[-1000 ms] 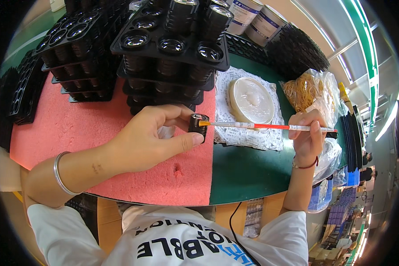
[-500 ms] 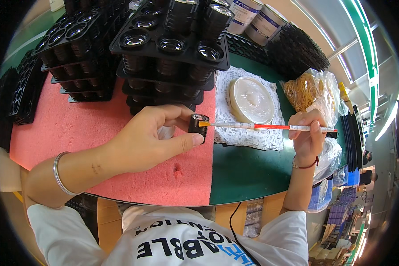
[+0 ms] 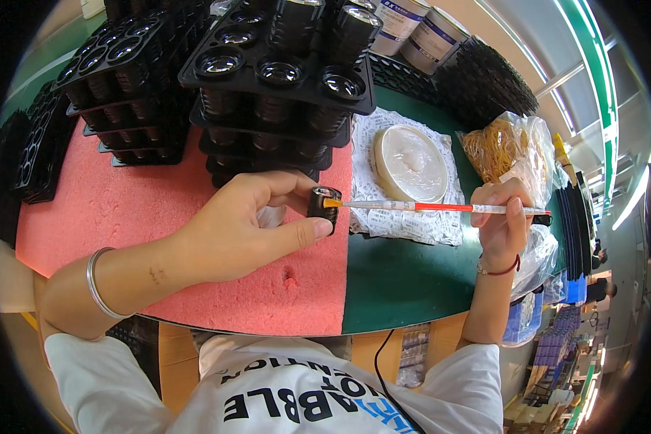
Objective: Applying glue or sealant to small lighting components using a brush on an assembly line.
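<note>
Over the pink foam mat, my left hand [image 3: 267, 217] pinches a small black lens barrel [image 3: 322, 213] between thumb and fingers, its glassy end facing up. Something clear and whitish shows behind the thumb, too hidden to name. My right hand [image 3: 504, 217] is closed round the rear of a thin paintbrush [image 3: 441, 207] with a red and silver handle. The brush lies nearly level, and its yellow-orange bristles touch the top rim of the barrel. Beyond the brush, a round shallow dish [image 3: 410, 163] with a cloudy, wrinkled surface rests on printed white paper [image 3: 372, 220].
Stacked black trays [image 3: 275, 94] filled with lens barrels rise just beyond my left hand, with another tray stack [image 3: 123, 94] farther left. Two metal cans [image 3: 432, 42] stand at the back. A bag of rubber bands [image 3: 503, 152] lies at the right on the green tabletop [image 3: 405, 282].
The barrel and the brush tip have shifted very slightly against each other. Both hands otherwise keep their places.
</note>
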Demonstrator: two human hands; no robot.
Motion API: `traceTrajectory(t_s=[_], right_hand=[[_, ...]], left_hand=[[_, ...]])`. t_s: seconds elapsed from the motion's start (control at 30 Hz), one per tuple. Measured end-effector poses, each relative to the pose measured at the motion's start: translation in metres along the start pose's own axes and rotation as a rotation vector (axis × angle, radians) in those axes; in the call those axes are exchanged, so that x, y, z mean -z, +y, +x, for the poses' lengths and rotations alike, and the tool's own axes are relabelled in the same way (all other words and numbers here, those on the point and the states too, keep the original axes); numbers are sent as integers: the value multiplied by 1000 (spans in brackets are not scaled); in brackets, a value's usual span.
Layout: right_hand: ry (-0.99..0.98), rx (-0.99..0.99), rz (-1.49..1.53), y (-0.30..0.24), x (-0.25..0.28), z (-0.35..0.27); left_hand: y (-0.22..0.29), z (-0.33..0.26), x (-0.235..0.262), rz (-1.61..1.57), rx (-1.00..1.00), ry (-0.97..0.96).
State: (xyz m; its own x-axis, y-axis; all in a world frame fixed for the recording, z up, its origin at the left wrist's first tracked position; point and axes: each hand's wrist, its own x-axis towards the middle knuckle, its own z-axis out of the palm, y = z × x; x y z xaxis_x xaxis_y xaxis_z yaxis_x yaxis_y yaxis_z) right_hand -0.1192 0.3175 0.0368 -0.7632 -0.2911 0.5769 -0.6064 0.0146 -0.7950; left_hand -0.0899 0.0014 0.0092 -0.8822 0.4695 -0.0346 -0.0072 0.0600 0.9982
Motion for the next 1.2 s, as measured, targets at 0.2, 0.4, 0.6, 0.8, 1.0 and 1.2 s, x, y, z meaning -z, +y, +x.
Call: traceTrajectory(t_s=[0.2,0.4,0.6,0.8,1.0,1.2], right_hand=[[-29,5,-35,-1,0,0],[-22,-7,4,0,1,-1],[-25,-15,-1,0,2,-2],[-32,-24,-5,-1,1,-1],[-27,-48,-9,-2,0,-1],[-28,-67,-8,-3,-1,-1]], left_hand=[[3,-1,0,18,25,-13],[2,-1,0,-4,5,-12],[5,-1,0,3,31,-22],[-2,0,-1,-18,-11,-10],[-7,1,-1,-31,-33,-19],[-4,0,-1,-23,-32,-30]])
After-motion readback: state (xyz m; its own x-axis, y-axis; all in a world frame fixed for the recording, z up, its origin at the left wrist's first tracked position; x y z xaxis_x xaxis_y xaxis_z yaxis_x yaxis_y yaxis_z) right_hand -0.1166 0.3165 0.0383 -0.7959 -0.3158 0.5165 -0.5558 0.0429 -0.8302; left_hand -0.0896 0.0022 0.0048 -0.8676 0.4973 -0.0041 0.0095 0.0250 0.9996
